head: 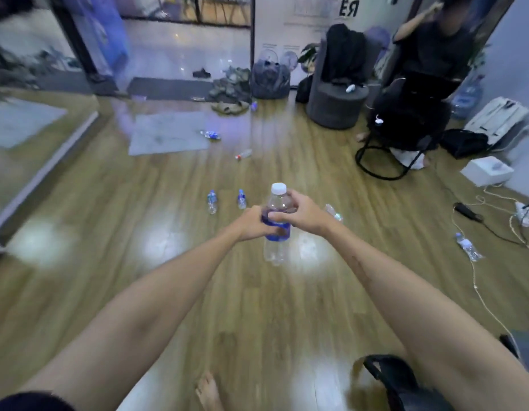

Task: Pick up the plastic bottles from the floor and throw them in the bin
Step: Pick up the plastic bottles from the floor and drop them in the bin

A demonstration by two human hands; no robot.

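Both my hands hold one clear plastic bottle (276, 241) with a white cap and blue label, upright in front of me above the wooden floor. My left hand (253, 222) grips its middle from the left; my right hand (302, 213) grips it from the right, just above. Several other bottles are on the floor: two small ones (211, 201) (241, 199) standing just beyond my hands, one lying (334, 212) partly hidden behind my right hand, one lying at the right (468, 247), and two lying farther off (210, 134) (243, 153). I see no bin.
A person sits on a black chair (405, 126) at the back right, beside a grey round stool (336, 105) and bags. Cables and a power strip (524, 215) trail along the right wall. A grey mat (168, 133) lies ahead. My bare foot (208, 391) and a black strap (399, 381) are near me.
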